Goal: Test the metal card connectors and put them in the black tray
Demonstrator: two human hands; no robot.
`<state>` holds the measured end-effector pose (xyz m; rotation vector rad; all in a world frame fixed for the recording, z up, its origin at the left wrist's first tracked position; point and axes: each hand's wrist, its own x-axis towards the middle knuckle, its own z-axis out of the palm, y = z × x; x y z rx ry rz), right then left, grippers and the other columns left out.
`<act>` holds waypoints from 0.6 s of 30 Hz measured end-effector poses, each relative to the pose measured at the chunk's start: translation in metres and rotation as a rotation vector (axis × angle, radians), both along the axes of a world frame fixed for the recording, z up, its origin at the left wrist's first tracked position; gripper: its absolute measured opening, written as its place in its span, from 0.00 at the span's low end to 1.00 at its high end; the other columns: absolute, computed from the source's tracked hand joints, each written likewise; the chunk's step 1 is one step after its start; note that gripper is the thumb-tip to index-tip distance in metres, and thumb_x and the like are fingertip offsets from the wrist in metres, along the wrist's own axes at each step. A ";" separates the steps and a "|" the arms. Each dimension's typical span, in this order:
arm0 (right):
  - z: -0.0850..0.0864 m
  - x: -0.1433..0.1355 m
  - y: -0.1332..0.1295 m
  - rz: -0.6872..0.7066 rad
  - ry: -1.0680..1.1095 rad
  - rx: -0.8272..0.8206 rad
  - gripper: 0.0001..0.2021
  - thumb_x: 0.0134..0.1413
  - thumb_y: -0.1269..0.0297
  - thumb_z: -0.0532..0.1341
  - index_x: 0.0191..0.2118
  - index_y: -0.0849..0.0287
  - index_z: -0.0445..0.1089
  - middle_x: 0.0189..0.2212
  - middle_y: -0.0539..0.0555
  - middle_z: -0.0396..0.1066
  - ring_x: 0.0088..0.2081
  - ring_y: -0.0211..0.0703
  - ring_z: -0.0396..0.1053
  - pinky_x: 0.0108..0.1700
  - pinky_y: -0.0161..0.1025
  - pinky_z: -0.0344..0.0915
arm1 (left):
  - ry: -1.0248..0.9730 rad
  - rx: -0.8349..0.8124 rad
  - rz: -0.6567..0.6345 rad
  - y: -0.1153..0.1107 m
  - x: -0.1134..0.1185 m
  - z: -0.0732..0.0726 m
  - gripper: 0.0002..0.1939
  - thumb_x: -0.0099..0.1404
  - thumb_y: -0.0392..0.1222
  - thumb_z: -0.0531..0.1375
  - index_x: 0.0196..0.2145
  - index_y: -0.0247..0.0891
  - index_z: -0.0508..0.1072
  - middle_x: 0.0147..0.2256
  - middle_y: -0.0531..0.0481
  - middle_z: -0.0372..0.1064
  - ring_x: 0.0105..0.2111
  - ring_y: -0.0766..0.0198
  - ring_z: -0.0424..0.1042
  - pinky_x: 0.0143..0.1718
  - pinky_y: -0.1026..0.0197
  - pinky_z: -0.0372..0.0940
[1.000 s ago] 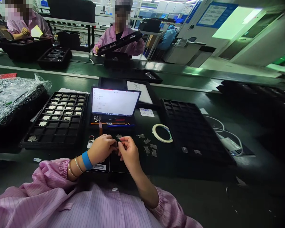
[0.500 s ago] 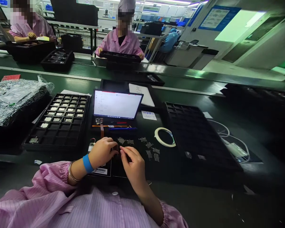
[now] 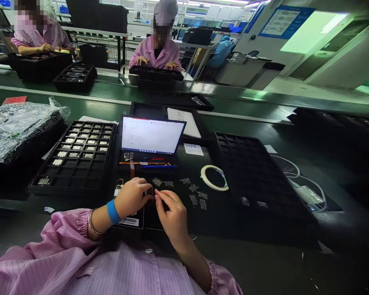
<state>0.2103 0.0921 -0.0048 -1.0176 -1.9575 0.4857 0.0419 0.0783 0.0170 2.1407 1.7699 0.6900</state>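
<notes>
Over the middle of the dark work mat, my left hand (image 3: 133, 198) is closed in a pinch, a blue band and a metal bangle on its wrist. A small dark thin piece (image 3: 149, 191) shows at its fingertips, too hidden to name. Close beside it, my right hand (image 3: 173, 213) has thumb and fingers pressed together; what they hold, if anything, I cannot make out. Several small flat circuit boards (image 3: 193, 188) lie loose past my right fingers. Partly under my left hand is a dark panel with a barcode label (image 3: 130, 221). An upright lit screen (image 3: 150, 135) stands beyond both hands.
On the left stands a compartment tray (image 3: 94, 174) holding several small boards, beside a bubble-wrapped stack (image 3: 21, 123). A tape roll (image 3: 214, 178) and another black tray (image 3: 252, 164) are on the right, with a white cable (image 3: 298, 172). Co-workers (image 3: 160, 53) sit across the bench.
My hands stay nearly in place, the right fingers shifting slightly. Across the bench, a co-worker's hands have moved from the black tray's ends to above it.
</notes>
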 end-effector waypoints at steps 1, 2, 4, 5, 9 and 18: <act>0.000 0.000 0.000 0.001 0.004 -0.004 0.11 0.62 0.67 0.58 0.43 0.55 0.78 0.37 0.57 0.76 0.39 0.48 0.74 0.42 0.46 0.74 | 0.001 0.000 0.001 0.000 0.000 0.000 0.07 0.62 0.35 0.63 0.39 0.39 0.79 0.37 0.47 0.75 0.39 0.57 0.72 0.41 0.57 0.67; -0.001 0.000 0.000 0.002 0.007 -0.008 0.11 0.62 0.67 0.58 0.42 0.55 0.78 0.37 0.57 0.76 0.39 0.48 0.74 0.42 0.46 0.74 | 0.002 0.000 0.002 0.000 0.000 0.000 0.07 0.62 0.35 0.63 0.39 0.39 0.79 0.37 0.47 0.75 0.39 0.57 0.72 0.41 0.57 0.67; -0.001 0.000 0.001 0.005 0.009 -0.017 0.11 0.62 0.67 0.58 0.42 0.56 0.78 0.37 0.57 0.76 0.39 0.48 0.74 0.42 0.46 0.74 | 0.003 0.000 0.002 0.000 0.000 0.000 0.07 0.62 0.35 0.64 0.39 0.39 0.79 0.37 0.47 0.75 0.39 0.57 0.72 0.42 0.57 0.68; -0.002 0.000 0.001 0.005 0.008 -0.023 0.10 0.62 0.67 0.58 0.42 0.56 0.78 0.37 0.57 0.76 0.39 0.48 0.74 0.42 0.46 0.74 | 0.004 0.001 0.001 0.000 0.000 0.000 0.07 0.62 0.35 0.64 0.39 0.39 0.79 0.37 0.47 0.75 0.39 0.57 0.72 0.42 0.57 0.68; 0.000 -0.001 0.002 0.005 0.008 -0.032 0.11 0.63 0.67 0.58 0.41 0.57 0.78 0.37 0.58 0.76 0.38 0.47 0.74 0.42 0.45 0.74 | 0.003 0.002 -0.006 0.000 0.000 0.001 0.07 0.63 0.35 0.63 0.39 0.39 0.79 0.37 0.47 0.75 0.39 0.57 0.72 0.42 0.56 0.68; 0.006 -0.002 0.004 0.108 -0.013 -0.076 0.11 0.63 0.66 0.57 0.36 0.56 0.78 0.33 0.56 0.75 0.34 0.46 0.73 0.38 0.44 0.72 | -0.004 0.002 -0.021 0.000 -0.001 0.000 0.07 0.63 0.35 0.62 0.39 0.39 0.80 0.37 0.47 0.75 0.39 0.57 0.72 0.42 0.57 0.68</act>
